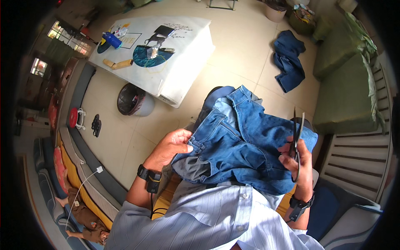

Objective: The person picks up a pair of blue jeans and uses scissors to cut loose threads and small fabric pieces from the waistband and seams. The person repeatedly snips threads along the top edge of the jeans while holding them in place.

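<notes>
Blue denim jeans (254,143) lie bunched across my lap, the waistband toward the far left and a grey patch of cloth (193,168) showing near the waist. My left hand (170,146) pinches the waistband's left edge between thumb and fingers. Over the right part of the denim, my right hand (303,166) is closed around a pair of dark scissors (297,139). Their blades point away from me and stand slightly apart, with no cloth visible between them.
A covered table (187,46) stands far left, bearing a blue bottle (111,40). Beside it is a waste bin (143,104). Cut denim (288,60) lies on the floor. A slatted bench (356,162) is at right. Another person (85,212) is lower left, near a white cable (85,180).
</notes>
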The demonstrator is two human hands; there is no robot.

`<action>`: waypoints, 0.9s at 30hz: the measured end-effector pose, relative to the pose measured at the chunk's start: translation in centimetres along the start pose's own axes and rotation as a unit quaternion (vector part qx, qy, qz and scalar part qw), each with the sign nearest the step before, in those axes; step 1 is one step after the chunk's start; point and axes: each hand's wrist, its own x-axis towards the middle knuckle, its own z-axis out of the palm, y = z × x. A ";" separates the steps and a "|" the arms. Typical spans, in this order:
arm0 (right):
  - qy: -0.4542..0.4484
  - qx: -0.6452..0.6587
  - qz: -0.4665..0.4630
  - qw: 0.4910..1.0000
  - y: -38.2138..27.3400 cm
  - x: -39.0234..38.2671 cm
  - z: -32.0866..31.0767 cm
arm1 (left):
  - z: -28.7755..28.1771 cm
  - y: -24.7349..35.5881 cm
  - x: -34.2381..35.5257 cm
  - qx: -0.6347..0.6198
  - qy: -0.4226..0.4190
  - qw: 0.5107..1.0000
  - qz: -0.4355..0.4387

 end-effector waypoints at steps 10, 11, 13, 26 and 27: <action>-0.020 -0.370 -0.144 0.918 0.7 -0.2 4.1 | 2.3 3.2 -0.6 -0.042 0.020 0.981 0.189; -0.017 -0.341 -0.131 0.931 0.8 -0.1 3.7 | 2.4 3.5 -0.6 -0.037 0.023 0.979 0.200; -0.016 -0.270 -0.084 0.959 0.2 -0.5 2.5 | 2.5 4.1 -0.6 -0.031 0.030 0.975 0.216; 0.196 -0.323 -0.053 0.925 1.7 -5.0 -4.3 | 0.6 1.9 2.6 -0.061 0.054 0.972 0.221; 0.179 -0.333 -0.022 0.926 2.3 -4.8 -3.8 | 0.1 1.3 3.0 -0.059 0.047 0.974 0.212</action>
